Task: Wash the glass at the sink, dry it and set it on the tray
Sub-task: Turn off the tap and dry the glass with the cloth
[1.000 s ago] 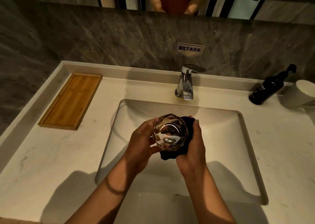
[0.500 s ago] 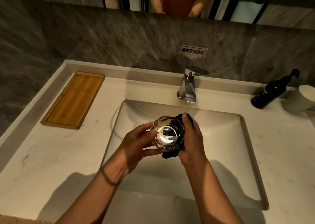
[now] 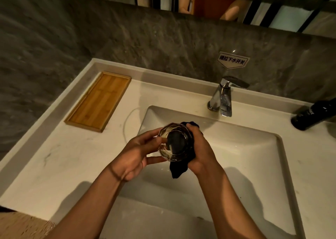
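Observation:
A clear faceted glass is held over the white sink basin, its mouth facing up toward me. My left hand grips its left side with fingers and thumb. My right hand presses a dark cloth around the glass's right side and base; the cloth's corner hangs below. A wooden tray lies bare on the counter at the back left, well apart from both hands.
A chrome faucet stands behind the basin with no water running. A black pump bottle sits at the right edge. White marble counter surrounds the basin; a grey stone wall with a small sign rises behind.
The view has shifted so the sink sits further right. The cloth now shows dark through more of the glass, and my hands have turned the glass slightly.

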